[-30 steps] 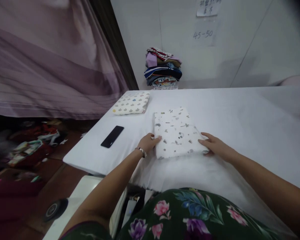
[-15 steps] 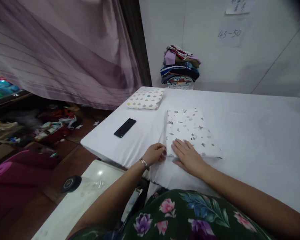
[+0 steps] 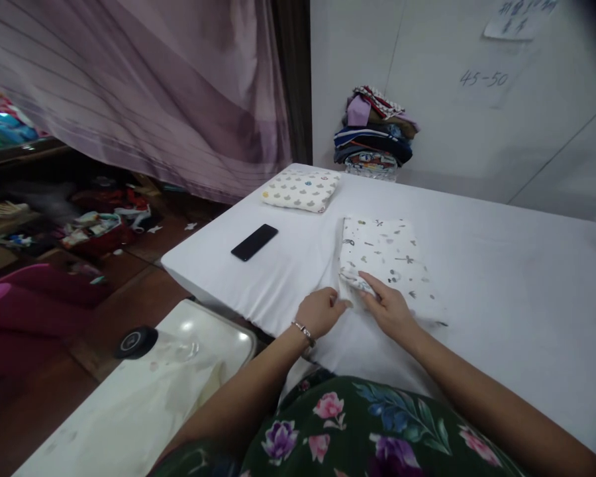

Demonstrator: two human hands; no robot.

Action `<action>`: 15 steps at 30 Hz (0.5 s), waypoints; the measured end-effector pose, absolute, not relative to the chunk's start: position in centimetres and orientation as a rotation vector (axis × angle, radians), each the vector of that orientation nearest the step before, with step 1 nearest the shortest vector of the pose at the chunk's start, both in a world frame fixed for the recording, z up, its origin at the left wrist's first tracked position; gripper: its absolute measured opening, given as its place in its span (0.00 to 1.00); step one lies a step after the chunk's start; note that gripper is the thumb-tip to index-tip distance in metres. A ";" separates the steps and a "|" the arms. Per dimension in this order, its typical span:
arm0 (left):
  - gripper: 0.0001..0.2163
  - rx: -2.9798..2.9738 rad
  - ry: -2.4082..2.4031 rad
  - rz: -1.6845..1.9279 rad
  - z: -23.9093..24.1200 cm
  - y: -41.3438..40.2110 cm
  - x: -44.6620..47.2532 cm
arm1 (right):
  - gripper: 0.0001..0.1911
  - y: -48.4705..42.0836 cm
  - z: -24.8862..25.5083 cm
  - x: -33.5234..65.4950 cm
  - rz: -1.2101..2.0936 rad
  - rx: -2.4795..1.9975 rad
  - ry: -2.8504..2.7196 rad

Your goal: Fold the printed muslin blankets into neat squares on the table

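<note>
A folded white cloth (image 3: 382,248) printed with small grey and brown motifs lies flat on the white-covered table. My right hand (image 3: 390,311) pinches its near left corner between thumb and fingers, and the edge there is raised and bent over. Just left of that corner, my left hand (image 3: 322,311) rests low over the table cover, fingers loosely curved with a gap between them. Nothing shows in its grasp, though some fingertips are hidden. A bracelet circles the left wrist.
Toward the back left of the table (image 3: 501,285) lies another folded patterned cloth (image 3: 300,190). A black phone (image 3: 254,242) is nearer me. A stack of folded clothes (image 3: 375,132) stands by the wall. A white side surface (image 3: 144,397) holds a dark-lidded container (image 3: 138,342).
My right hand has gone from lying flat on the cloth to pinching and lifting its near corner. My left hand has drawn slightly off the cloth's edge. The view has shifted.
</note>
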State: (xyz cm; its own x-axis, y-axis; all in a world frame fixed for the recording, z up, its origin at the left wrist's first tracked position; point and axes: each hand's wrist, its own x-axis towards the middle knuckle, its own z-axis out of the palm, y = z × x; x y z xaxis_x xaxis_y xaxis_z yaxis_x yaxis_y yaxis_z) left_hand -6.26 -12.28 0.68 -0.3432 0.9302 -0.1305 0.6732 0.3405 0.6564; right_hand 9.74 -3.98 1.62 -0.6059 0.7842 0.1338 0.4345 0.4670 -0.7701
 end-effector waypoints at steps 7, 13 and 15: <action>0.08 1.443 2.072 1.017 0.3 -11.2 -4.7 | 0.21 -4.0 1.7 9.7 0.809 -0.881 -2.222; 0.07 1.038 1.591 1.458 -0.9 -11.0 -4.3 | 0.23 -4.1 1.3 9.7 0.878 -0.955 -2.191; 0.08 0.975 1.533 1.462 -1.2 -11.0 -4.3 | 0.23 -4.1 1.2 9.7 0.914 -0.980 -2.170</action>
